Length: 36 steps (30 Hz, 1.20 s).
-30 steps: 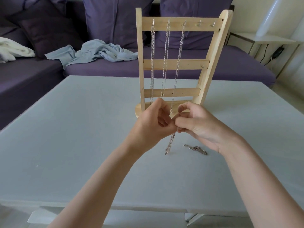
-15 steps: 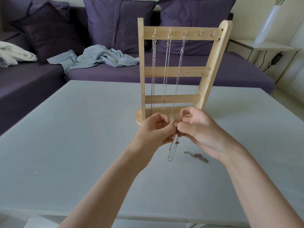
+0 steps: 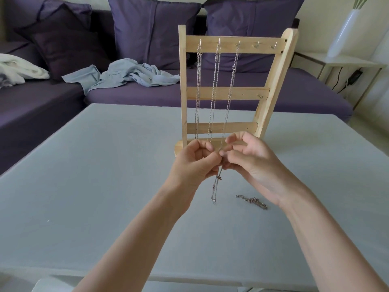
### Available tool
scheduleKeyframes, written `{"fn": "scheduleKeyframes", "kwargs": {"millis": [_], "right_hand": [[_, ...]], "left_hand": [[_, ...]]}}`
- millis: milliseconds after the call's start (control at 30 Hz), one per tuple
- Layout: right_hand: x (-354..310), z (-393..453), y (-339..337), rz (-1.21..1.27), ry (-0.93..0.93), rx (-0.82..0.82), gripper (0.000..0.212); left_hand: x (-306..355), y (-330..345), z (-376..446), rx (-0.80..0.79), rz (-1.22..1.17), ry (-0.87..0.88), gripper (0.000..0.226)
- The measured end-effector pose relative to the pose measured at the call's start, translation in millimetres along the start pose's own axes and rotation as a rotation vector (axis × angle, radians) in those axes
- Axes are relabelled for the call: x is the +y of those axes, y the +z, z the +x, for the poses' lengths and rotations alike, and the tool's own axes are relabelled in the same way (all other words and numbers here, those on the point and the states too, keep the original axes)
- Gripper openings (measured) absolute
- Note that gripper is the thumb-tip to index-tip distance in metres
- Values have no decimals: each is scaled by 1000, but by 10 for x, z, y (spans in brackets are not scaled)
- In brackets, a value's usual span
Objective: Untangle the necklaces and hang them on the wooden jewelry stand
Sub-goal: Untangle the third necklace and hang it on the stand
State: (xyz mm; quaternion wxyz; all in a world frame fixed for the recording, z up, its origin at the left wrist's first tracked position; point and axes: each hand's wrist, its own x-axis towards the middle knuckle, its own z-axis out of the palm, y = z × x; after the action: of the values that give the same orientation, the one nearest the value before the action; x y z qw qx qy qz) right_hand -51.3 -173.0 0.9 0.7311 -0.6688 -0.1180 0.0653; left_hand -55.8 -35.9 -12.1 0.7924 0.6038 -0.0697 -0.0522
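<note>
The wooden jewelry stand (image 3: 271, 89) stands upright on the grey table (image 3: 84, 175). Three silver necklaces (image 3: 213, 89) hang from its top hooks; two hooks on the right are bare. In front of the stand's base, my left hand (image 3: 193, 165) and my right hand (image 3: 254, 163) meet fingertip to fingertip, both pinching a thin silver necklace (image 3: 215, 187) that dangles below them with a small pendant. Another chain (image 3: 252, 201) lies bunched on the table under my right wrist.
A purple sofa with cushions (image 3: 151, 30) runs behind the table, with a light blue cloth (image 3: 126, 74) and a white blanket (image 3: 19, 70) on it. A white vase (image 3: 345, 30) stands on a side table (image 3: 347, 62) at the right.
The view has tilted slightly, so the stand sits lower in frame. My hands stay together on the chain, whose dangling end hangs a little longer and swings.
</note>
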Motion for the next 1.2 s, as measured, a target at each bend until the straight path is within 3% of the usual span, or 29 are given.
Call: {"fn": "scheduleKeyframes", "kwargs": {"millis": [100,200,333,500,767,967,1200], "right_hand": [[-29,-25,-43,13,27,-51,25],[-70,-55,-93,9,63,-105,35],[-91,-76,-124,-53,100,-121,36],[-61,-67,-92,-100,112,-74,28],[-10,-13,-25,47,86,64,25],[13,-10,-18,-22,25,102,26],[10,-23,-63,-100,55,57,25]], "left_hand": [[11,-14,-8,-13,20,-6,19],[40,-37,-14,-88,62,-24,21],[51,-64,-7,-109,274,49,24],[31,-32,-2,-69,378,99,22],[29,61,-10,42,421,213,23],[-37,64,-11,44,254,4,11],[1,-52,-51,-47,222,-94,9]]}}
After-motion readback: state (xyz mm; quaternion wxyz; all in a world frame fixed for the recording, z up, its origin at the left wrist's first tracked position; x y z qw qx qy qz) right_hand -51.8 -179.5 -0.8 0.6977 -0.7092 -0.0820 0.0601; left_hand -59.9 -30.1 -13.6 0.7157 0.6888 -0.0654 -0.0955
